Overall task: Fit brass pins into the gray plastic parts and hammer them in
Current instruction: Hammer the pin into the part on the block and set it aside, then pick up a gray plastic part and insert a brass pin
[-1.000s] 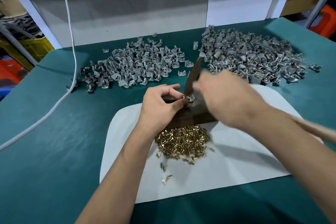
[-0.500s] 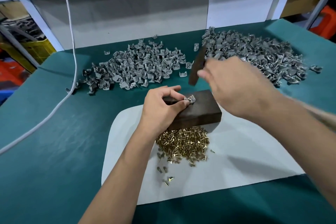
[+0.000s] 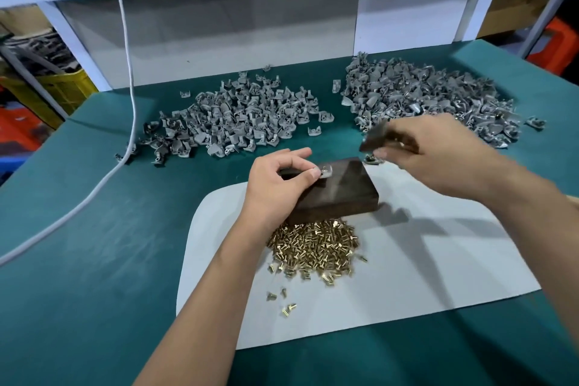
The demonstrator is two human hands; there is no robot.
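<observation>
We see gray part [image 3: 326, 171] on dark block [image 3: 340, 188], pinched by left hand [image 3: 279, 180]. Right hand [image 3: 438, 147] at 2 o'clock grips blurred hammer [image 3: 374, 140]. Brass pins [image 3: 313, 247] heaped at block's 6 o'clock; gray piles [image 3: 244, 122] at 12.

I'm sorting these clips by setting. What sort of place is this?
Probably a small factory assembly bench: two heaps of gray plastic parts, a pile of brass pins, and a dark block serving as an anvil on the green-covered table.
</observation>
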